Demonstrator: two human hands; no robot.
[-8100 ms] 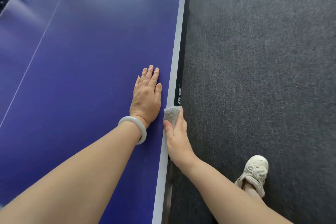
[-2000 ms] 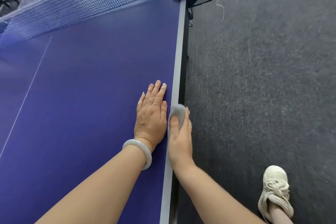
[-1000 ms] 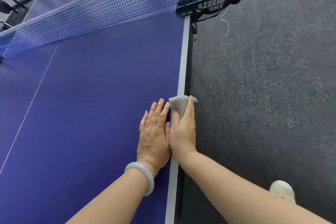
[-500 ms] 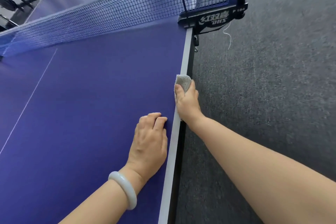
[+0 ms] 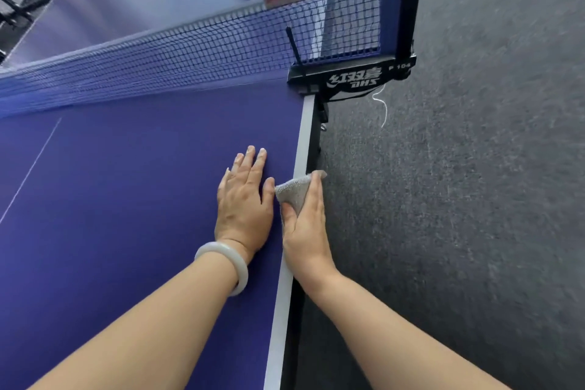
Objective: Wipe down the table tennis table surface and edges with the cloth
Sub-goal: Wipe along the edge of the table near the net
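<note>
**While your left hand point(image 5: 245, 203) lies flat on the table point(image 5: 126, 199), your right hand point(image 5: 305, 228) pinches the cloth point(image 5: 292, 191) at the side edge**

Where the blue top spreads out at your far left, a thin white line point(image 5: 31, 168) runs up it toward the net point(image 5: 190, 51), which stretches across the upper part of the view. Your left hand rests palm down on the blue surface, fingers straight and close together, holding nothing. A pale bangle point(image 5: 226, 263) sits on that wrist. Just beside the left thumb lies the grey cloth, folded and draped over the white edge stripe point(image 5: 304, 130), with its far corner poking out past the side of the table. Your right hand grips it. The thumb presses on top and the index finger runs along the outer side, while the other fingers are hidden over the edge. Farther along the same edge, the black net clamp point(image 5: 351, 76) with white lettering holds the blue post upright, and a white string point(image 5: 381, 104) dangles below it. To the right of the table lies dark grey carpet point(image 5: 459, 199).
</note>
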